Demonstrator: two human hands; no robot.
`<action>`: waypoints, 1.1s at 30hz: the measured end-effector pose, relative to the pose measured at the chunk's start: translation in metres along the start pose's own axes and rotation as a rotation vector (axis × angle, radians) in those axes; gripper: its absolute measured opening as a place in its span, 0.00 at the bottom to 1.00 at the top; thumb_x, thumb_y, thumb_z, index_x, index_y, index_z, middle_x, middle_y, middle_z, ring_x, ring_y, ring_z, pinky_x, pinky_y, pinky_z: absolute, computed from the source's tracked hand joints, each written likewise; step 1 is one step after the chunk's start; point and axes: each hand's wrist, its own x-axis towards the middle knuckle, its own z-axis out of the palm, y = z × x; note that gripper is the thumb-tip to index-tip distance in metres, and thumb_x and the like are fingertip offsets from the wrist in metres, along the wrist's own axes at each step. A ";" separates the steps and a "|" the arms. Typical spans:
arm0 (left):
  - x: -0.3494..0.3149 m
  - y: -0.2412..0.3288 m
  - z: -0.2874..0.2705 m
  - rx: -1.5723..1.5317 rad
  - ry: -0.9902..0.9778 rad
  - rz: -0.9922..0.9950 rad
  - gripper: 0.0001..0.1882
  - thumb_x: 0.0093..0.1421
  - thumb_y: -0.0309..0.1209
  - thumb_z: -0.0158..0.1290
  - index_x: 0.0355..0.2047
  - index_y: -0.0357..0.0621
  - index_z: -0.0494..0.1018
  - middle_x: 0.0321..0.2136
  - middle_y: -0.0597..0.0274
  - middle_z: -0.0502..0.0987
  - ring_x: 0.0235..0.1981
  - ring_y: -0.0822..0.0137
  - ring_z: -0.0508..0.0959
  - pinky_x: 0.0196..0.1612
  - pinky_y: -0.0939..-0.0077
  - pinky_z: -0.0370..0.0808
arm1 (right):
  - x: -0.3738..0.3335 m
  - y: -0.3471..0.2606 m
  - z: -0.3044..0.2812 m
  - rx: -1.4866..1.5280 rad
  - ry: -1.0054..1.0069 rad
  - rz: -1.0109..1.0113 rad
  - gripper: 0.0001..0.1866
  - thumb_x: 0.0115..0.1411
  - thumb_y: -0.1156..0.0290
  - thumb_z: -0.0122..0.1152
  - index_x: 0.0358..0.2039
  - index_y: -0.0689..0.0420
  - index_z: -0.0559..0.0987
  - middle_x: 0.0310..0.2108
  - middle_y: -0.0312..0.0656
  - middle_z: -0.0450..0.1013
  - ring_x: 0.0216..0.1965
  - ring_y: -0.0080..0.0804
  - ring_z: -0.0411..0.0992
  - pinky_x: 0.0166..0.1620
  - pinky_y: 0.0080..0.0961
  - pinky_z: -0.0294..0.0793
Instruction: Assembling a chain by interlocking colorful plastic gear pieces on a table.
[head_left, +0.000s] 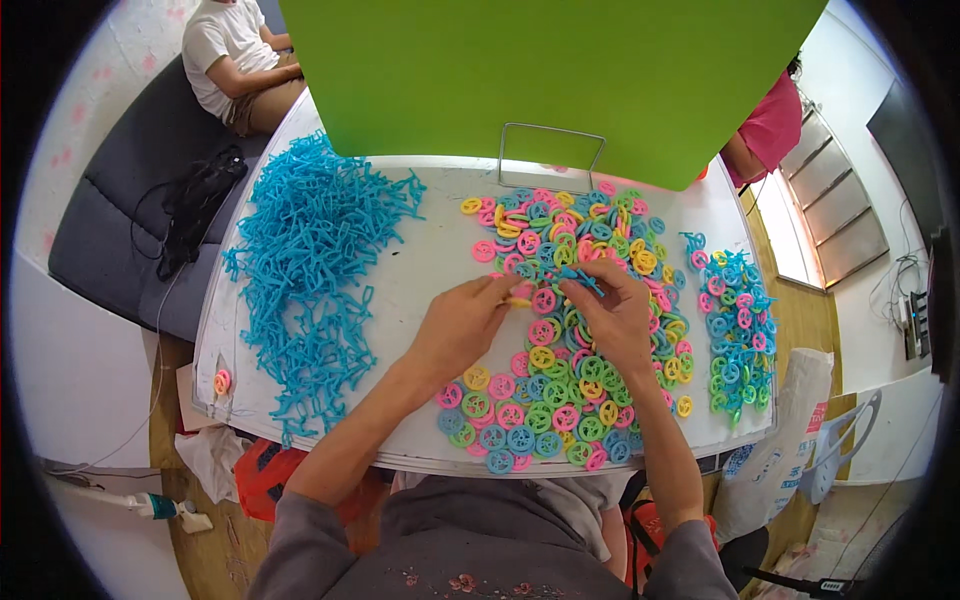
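Note:
My left hand (pixel 462 325) pinches a small yellow plastic wheel (pixel 518 301) at its fingertips. My right hand (pixel 612 312) holds a blue plastic stick piece (pixel 583 281) right beside it, the two hands nearly touching above the table's middle. Under and around them lies a spread of pink, yellow, green and blue plastic wheels (pixel 556 395). A big heap of blue stick pieces (pixel 310 270) covers the table's left side. On the right lies a pile of assembled pieces (pixel 738 330), blue sticks with coloured wheels on them.
The white table (pixel 420 270) has a green board (pixel 540 80) standing at its far edge with a wire stand (pixel 550 150). One person sits on a grey sofa (pixel 130 190) at far left, another in pink at far right. A white sack (pixel 790 440) leans near my right.

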 end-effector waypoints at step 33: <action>0.002 0.019 -0.004 -0.988 0.206 -0.478 0.12 0.62 0.23 0.49 0.45 0.37 0.74 0.37 0.61 0.71 0.38 0.69 0.77 0.44 0.75 0.80 | -0.004 -0.011 0.005 -0.265 -0.174 0.279 0.07 0.55 0.76 0.63 0.35 0.64 0.80 0.29 0.39 0.78 0.30 0.20 0.74 0.34 0.17 0.73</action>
